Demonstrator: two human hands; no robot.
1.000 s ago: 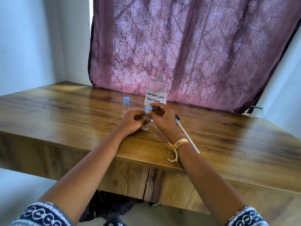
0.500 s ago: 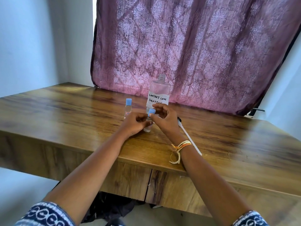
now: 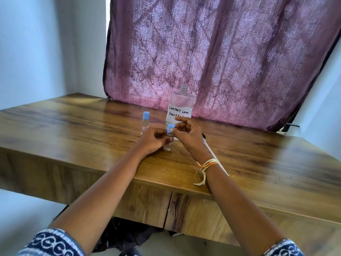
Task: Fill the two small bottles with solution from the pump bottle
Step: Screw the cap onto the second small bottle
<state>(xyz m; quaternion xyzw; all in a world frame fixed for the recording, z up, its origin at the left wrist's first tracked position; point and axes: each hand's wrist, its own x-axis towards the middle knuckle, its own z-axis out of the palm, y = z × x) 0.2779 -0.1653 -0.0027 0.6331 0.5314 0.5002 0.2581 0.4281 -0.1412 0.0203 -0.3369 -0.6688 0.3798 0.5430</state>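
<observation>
A small clear bottle (image 3: pixel 168 145) stands upright on the wooden table (image 3: pixel 73 130). My left hand (image 3: pixel 153 141) grips its body. My right hand (image 3: pixel 186 134) pinches its blue cap (image 3: pixel 171 128) between thumb and forefinger. A second small bottle (image 3: pixel 145 122) with a blue cap stands alone to the left. Behind my hands stands the large clear bottle (image 3: pixel 181 102) with a handwritten "Contact Lens Solution" label; its threaded neck is bare, with no pump on it. The pump's white tube (image 3: pixel 215 156) lies on the table, partly hidden by my right forearm.
A purple patterned curtain (image 3: pixel 212 58) hangs just behind the table's far edge. The table's front edge (image 3: pixel 129 178) runs across below my wrists. Pale walls stand to the left and right. Dark cloth lies on the floor under the table.
Both hands have stayed on the near small bottle and its cap, with the right fingers shifting around the cap. The view has tilted slightly.
</observation>
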